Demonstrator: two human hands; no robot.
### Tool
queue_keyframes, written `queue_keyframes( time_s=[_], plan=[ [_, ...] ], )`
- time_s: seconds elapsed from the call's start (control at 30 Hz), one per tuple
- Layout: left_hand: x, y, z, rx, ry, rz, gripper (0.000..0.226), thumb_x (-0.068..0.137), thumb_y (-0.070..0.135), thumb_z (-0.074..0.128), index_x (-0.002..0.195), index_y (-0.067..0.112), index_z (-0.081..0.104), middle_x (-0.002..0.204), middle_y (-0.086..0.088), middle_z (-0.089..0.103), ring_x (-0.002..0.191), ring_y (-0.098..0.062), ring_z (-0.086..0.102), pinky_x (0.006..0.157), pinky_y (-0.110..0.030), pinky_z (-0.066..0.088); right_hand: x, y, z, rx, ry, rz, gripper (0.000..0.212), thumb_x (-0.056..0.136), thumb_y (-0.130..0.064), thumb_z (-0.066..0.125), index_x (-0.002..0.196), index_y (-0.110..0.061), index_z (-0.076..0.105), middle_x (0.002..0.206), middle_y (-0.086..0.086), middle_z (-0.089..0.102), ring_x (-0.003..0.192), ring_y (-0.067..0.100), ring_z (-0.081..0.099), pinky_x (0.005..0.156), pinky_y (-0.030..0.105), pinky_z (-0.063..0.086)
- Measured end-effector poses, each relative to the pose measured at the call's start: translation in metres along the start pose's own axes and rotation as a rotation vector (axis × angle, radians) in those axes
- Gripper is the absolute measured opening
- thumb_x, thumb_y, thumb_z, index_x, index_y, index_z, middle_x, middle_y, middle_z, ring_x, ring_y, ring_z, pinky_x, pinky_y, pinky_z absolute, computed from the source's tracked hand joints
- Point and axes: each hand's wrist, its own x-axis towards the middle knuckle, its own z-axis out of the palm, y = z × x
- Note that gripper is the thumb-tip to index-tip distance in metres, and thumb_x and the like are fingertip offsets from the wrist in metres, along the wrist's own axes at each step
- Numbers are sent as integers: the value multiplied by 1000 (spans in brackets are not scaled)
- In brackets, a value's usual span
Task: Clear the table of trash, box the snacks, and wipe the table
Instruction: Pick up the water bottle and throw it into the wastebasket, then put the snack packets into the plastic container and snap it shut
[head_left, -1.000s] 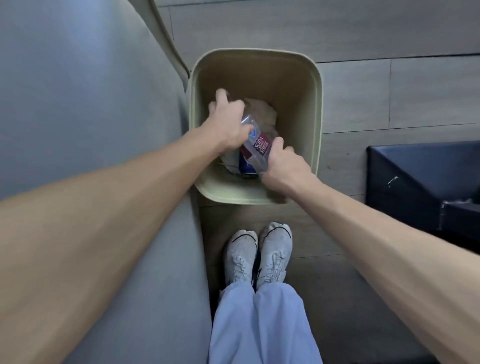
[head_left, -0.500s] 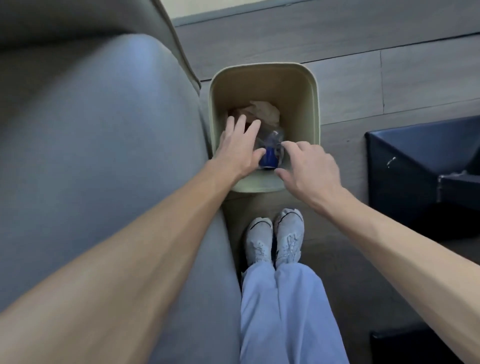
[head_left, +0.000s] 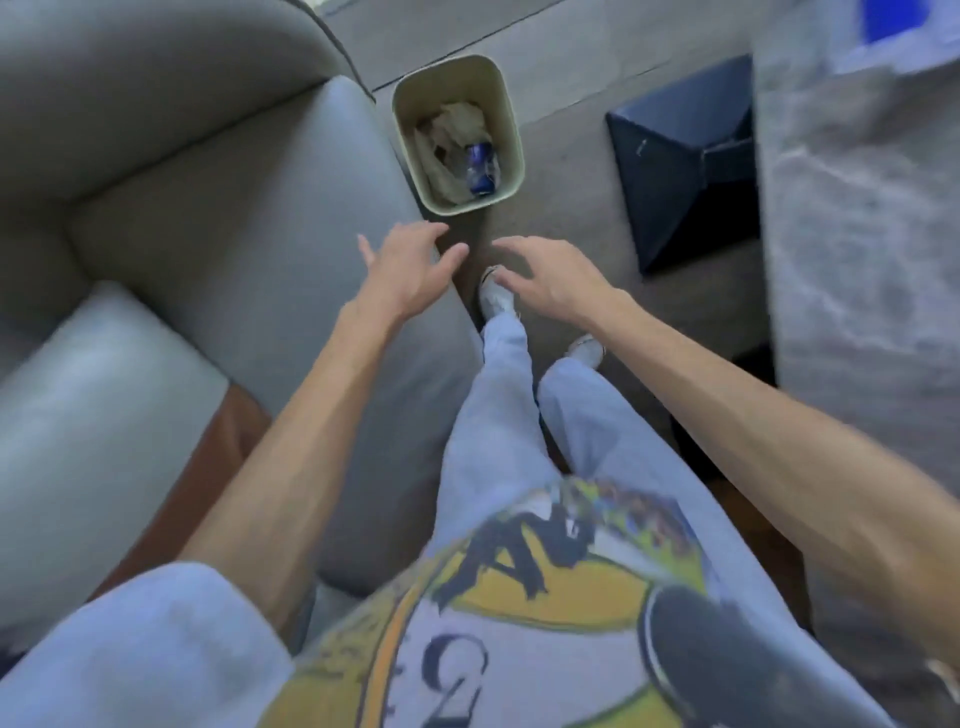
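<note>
While both arms reach forward over the person's light blue trousers, the left hand (head_left: 410, 270) and the right hand (head_left: 550, 280) hang with fingers spread and nothing between them, the left above the front edge of the grey leather sofa seat (head_left: 234, 234), the right above the wooden floor near one white shoe (head_left: 496, 296). What they were meant to deal with sits in the beige plastic waste bin (head_left: 511, 150), which stands on the floor just beside the sofa's front corner: a clear plastic bottle with a blue label (head_left: 480, 169) lies on its side near the bin's near wall, resting on crumpled pale paper (head_left: 452, 124). That bottle looks empty, so it should be light, thin-walled and easily dented, a little slick on the label; if it ever needs moving, the neck or the firmer base would take a grip better than the soft middle. The paper is soft and weightless, best gathered in a loose fist. A dark blue angular box (head_left: 680, 171) stands on the floor to the right, and the grey marbled table (head_left: 857, 260) fills the right edge, blurred. Judging by the full bin, the trash step seems largely done; boxing the snacks and wiping would remain.
</note>
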Motion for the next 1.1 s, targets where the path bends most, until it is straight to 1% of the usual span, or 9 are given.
queue_keyframes(
  time_s=[0.1, 0.17, 0.27, 0.37, 0.47, 0.53, 0.73, 0.87, 1.1],
  plan=[
    [-57, 25, -25, 4, 39, -38, 57, 95, 54, 39, 144, 25, 43, 153, 0, 41, 147, -23, 28, 114, -68, -1, -65, -18, -22, 41, 37, -44, 48, 98, -39, 48, 142, -22, 47, 142, 3, 56, 128, 24, 53, 108, 38, 40],
    [-86, 49, -35, 24, 47, -27, 57, 95, 54, 39, 144, 24, 41, 153, -1, 41, 145, -23, 32, 115, -67, 3, -104, -19, -35, 33, 90, -62, 46, 98, -38, 48, 141, -22, 49, 142, 3, 55, 131, 23, 51, 108, 36, 38],
    [-112, 97, -40, 151, 37, 34, 54, 96, 50, 43, 142, 22, 44, 150, -3, 46, 141, -24, 39, 116, -65, 9, -159, 0, -55, -14, 245, -65, 45, 97, -39, 48, 138, -23, 51, 138, 6, 59, 128, 24, 54, 109, 39, 37],
    [-127, 162, -29, 354, 13, 204, 49, 95, 47, 45, 135, 19, 51, 141, -9, 55, 135, -27, 46, 116, -59, 21, -218, 41, -66, 11, 430, -2, 45, 96, -40, 49, 137, -22, 53, 137, 6, 60, 127, 24, 55, 112, 41, 34],
    [-143, 234, -4, 591, 4, 392, 51, 95, 48, 42, 138, 22, 49, 142, -9, 53, 136, -28, 44, 114, -62, 16, -280, 99, -60, 106, 573, 136, 48, 95, -44, 50, 138, -22, 52, 139, 6, 58, 130, 25, 52, 112, 41, 32],
    [-156, 276, 16, 702, -3, 507, 54, 96, 48, 41, 143, 23, 44, 148, -6, 47, 139, -27, 40, 114, -65, 12, -323, 137, -46, 168, 663, 240, 49, 94, -46, 51, 138, -24, 52, 141, 5, 57, 131, 25, 51, 114, 41, 31],
    [-209, 386, 93, 924, -21, 767, 51, 95, 49, 43, 142, 28, 44, 150, -3, 44, 139, -26, 39, 113, -66, 17, -451, 225, 28, 437, 882, 524, 53, 93, -51, 54, 137, -22, 54, 143, 4, 54, 130, 26, 51, 111, 41, 35],
    [-250, 443, 152, 1018, -74, 937, 50, 96, 48, 43, 142, 27, 44, 149, -2, 44, 140, -24, 38, 113, -67, 15, -526, 257, 88, 584, 1058, 668, 51, 92, -47, 58, 133, -18, 58, 136, 5, 60, 125, 26, 56, 106, 38, 42],
    [-311, 522, 248, 1088, -109, 1205, 51, 96, 50, 42, 142, 27, 44, 152, -1, 40, 143, -22, 34, 114, -68, 14, -625, 289, 168, 678, 1297, 881, 47, 87, -39, 69, 124, -12, 65, 127, 6, 66, 120, 24, 61, 105, 33, 42]
  ],
)
